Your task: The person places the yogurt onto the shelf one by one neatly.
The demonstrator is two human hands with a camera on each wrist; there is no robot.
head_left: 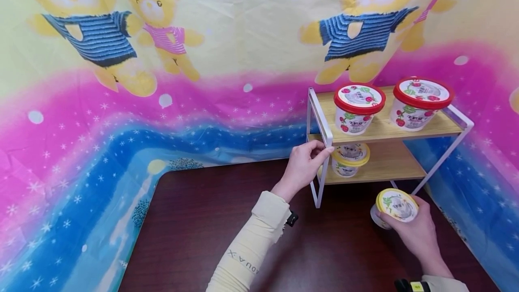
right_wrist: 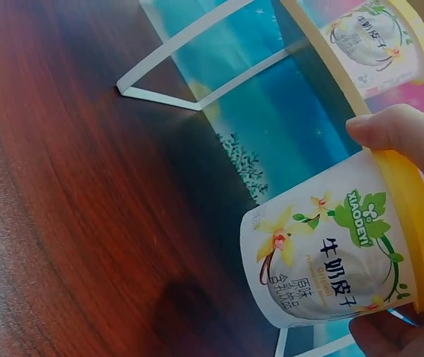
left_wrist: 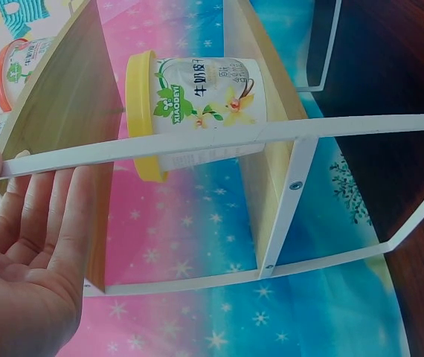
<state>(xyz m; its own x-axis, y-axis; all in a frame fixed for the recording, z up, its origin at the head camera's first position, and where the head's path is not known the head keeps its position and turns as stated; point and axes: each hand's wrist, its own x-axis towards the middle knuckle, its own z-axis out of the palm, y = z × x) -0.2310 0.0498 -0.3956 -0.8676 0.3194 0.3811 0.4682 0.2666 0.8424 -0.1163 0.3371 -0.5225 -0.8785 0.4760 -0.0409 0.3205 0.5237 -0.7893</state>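
Note:
My left hand (head_left: 302, 166) grips the white metal frame of a two-tier shelf (head_left: 405, 132) at its left front upright, thumb and fingers around the bar. My right hand (head_left: 421, 229) holds a yellow-lidded tub (head_left: 399, 206) by its lid end, in front of the shelf's lower right; in the right wrist view this tub (right_wrist: 331, 253) shows yellow flowers and a green leaf logo. Another yellow-lidded tub (head_left: 349, 161) stands on the lower board at the left, also seen as a tub (left_wrist: 204, 104) in the left wrist view.
Two red-lidded tubs, the left one (head_left: 358, 109) and the right one (head_left: 419, 105), stand on the top board. Dark wooden table (head_left: 194, 224) lies beneath the shelf. Behind hangs a colourful cloth (head_left: 243, 48) printed with bears.

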